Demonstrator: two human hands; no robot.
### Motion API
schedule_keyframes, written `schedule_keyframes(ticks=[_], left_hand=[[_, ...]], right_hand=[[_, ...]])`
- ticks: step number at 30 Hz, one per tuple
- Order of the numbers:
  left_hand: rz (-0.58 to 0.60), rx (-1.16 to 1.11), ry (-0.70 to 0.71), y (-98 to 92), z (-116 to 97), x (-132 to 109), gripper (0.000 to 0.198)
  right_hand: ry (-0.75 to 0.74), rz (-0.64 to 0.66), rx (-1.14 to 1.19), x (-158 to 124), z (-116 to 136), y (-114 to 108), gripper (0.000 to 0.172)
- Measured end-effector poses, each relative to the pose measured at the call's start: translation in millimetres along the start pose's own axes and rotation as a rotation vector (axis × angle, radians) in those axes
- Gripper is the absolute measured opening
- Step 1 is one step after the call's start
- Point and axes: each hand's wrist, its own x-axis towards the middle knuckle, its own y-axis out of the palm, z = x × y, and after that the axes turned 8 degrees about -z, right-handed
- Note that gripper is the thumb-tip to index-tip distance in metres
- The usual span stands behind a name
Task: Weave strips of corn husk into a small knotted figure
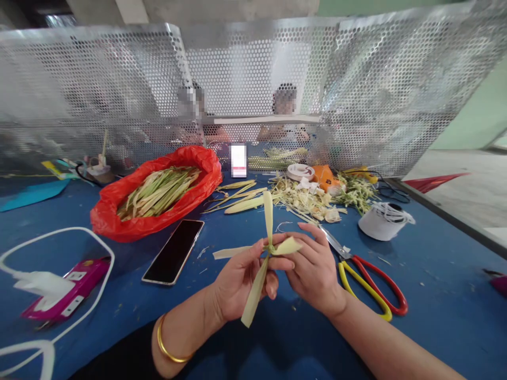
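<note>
A pale green woven leaf piece (270, 249) with strips spreading up, left, right and down hangs above the blue table, between my two hands. My left hand (241, 279), with a gold bangle at the wrist, pinches its centre from the left. The fingers of my right hand (317, 266) close on the piece from the right, near the short right strip. Just right of my right hand lie scissors (368, 279) with one red and one yellow handle. Loose leaf strips (243, 205) rest on the table beyond my hands.
A red bag (103, 216) of long leaves, a phone (174, 253) and a purple power strip (73, 290) with a white cable are on the left. A white spool (378, 224), tape roll (301, 172) and leaf scraps (309, 199) lie right. Behind stands a perforated metal screen (253, 68).
</note>
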Motion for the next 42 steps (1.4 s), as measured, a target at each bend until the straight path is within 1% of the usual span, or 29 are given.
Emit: schedule_keyframes(ticks=[3,6,7,9,11,13,15,17,19,24,28,30,31,33,34,35,36,37,38,39,41,42], left_hand=[[-0.018,0.065,0.044,2.9,-4,-1,0.041],[-0.118,0.158,0.139,6.2,-8,-1,0.037],[-0.163,0.190,0.173,7.1,-8,-1,0.035],[-0.247,0.249,0.238,8.2,-9,-1,0.031],[-0.308,0.296,0.288,8.6,-10,-1,0.028],[-0.345,0.335,0.312,8.5,-9,0,0.027],[-0.378,0.368,0.313,8.4,-6,0,0.028],[-0.423,0.377,0.314,8.5,-4,1,0.028],[-0.460,0.353,0.320,8.8,-1,1,0.026],[-0.488,0.228,0.298,8.6,3,2,0.019],[-0.573,0.161,0.285,7.1,4,4,0.012],[-0.616,0.150,0.262,6.3,4,5,0.011],[-0.623,0.152,0.245,6.1,3,5,0.012],[-0.605,0.162,0.216,6.2,0,5,0.015],[-0.585,0.166,0.209,6.5,-1,5,0.016],[-0.565,0.169,0.208,6.9,-3,5,0.018],[-0.552,0.171,0.211,7.3,-5,4,0.020],[-0.540,0.176,0.214,7.7,-6,4,0.024],[-0.530,0.186,0.211,8.0,-6,4,0.027],[-0.521,0.203,0.199,8.2,-7,4,0.030],[-0.506,0.254,0.163,8.6,-6,4,0.035],[-0.500,0.286,0.144,8.9,-5,3,0.036]], right_hand=[[0.070,0.032,-0.003,-1,-8,2,0.020],[0.126,0.117,-0.043,3,-14,-1,0.015],[0.147,0.131,-0.030,5,-15,-3,0.016],[0.195,0.134,0.047,8,-14,-7,0.025],[0.234,0.128,0.142,11,-10,-9,0.030],[0.248,0.131,0.187,12,-5,-9,0.025],[0.229,0.128,0.196,11,-1,-7,0.016],[0.182,0.126,0.180,9,1,-4,0.011],[0.093,0.150,0.146,6,2,-2,0.011],[-0.167,0.261,0.061,-1,7,0,0.019],[-0.410,0.318,-0.023,-2,12,4,0.030],[-0.482,0.336,-0.072,-2,14,7,0.029],[-0.481,0.343,-0.080,-2,15,8,0.028],[-0.403,0.353,-0.038,-2,16,6,0.024],[-0.338,0.350,0.018,-1,16,5,0.026],[-0.261,0.332,0.097,-1,16,2,0.036],[-0.167,0.306,0.189,-1,15,-1,0.050],[-0.052,0.273,0.276,-1,13,-4,0.062],[0.088,0.224,0.339,-2,11,-6,0.067],[0.254,0.167,0.368,-2,8,-7,0.065],[0.614,0.081,0.338,-3,1,-5,0.051],[0.767,0.081,0.321,-3,-2,-3,0.043]])
